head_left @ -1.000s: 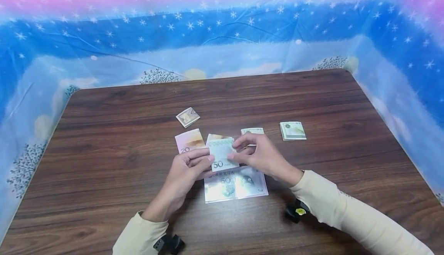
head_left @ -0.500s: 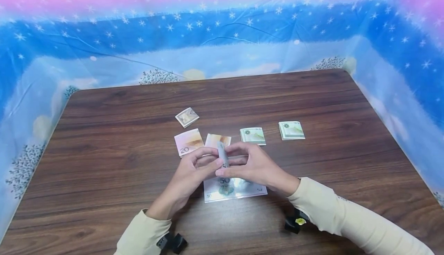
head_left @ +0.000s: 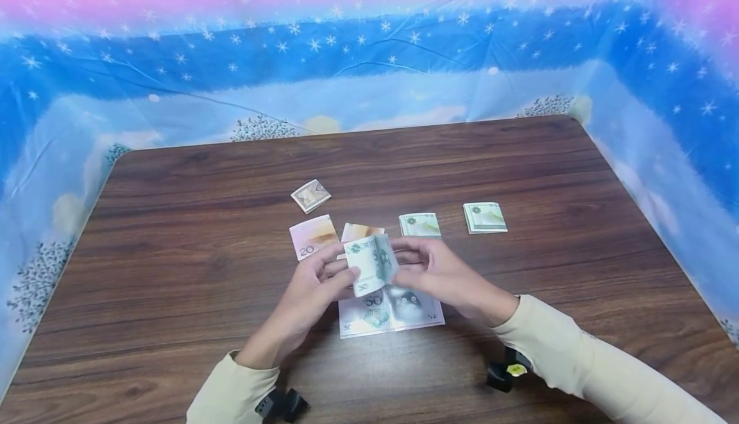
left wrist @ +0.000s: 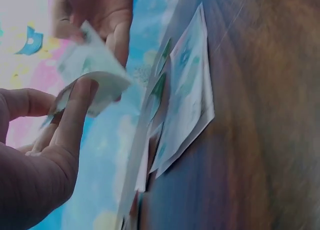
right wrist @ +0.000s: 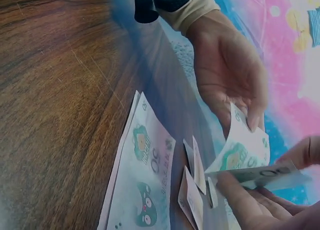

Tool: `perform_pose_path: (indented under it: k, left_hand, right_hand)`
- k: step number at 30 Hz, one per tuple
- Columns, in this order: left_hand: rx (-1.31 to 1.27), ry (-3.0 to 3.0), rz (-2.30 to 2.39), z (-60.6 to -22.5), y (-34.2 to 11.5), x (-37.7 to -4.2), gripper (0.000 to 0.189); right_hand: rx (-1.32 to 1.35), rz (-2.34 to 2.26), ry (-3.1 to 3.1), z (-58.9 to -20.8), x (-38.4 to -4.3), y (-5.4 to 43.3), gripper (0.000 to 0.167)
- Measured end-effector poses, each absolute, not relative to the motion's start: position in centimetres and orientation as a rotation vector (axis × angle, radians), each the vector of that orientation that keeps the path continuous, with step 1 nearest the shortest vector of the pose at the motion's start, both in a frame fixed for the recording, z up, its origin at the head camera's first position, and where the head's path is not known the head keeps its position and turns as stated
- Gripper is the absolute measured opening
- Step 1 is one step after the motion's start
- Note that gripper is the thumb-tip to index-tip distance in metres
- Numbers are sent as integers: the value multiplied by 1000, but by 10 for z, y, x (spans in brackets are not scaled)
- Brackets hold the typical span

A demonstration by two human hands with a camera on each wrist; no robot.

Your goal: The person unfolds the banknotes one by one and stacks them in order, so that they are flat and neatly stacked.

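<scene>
Since half a second ago, the green-and-white creased paper note (head_left: 364, 269) has swung from nearly edge-on to showing a broad printed face. It is held above the table (head_left: 173, 251), between both hands: the left hand (head_left: 314, 289) has a narrow grip, thumb against fingers on one panel, and the right hand (head_left: 447, 279) pinches the other. Parting the panels evenly along the crease, with light pressure near the edges, should spare the thin paper from tearing. Below lie flat, shiny pale 50 notes (head_left: 362, 321), overlapping with a straight central crease. Beyond sit a folded pink-and-orange 20 note (head_left: 308, 233) and a thick green folded rectangular wad (head_left: 485, 217), its layers slightly sprung.
</scene>
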State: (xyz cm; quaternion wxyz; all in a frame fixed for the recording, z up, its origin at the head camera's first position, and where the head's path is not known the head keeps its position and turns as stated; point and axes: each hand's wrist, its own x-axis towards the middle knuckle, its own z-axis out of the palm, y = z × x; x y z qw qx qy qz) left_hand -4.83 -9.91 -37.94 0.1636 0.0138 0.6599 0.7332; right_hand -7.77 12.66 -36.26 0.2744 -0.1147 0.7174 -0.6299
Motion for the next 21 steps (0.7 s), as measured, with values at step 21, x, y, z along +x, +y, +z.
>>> perform_pose_path:
  k: [21]
  left_hand:
    - [-307, 2075, 2004, -380, -111, -50, 30]
  right_hand:
    - [-49, -1784, 2003, -378, -86, 150, 30]
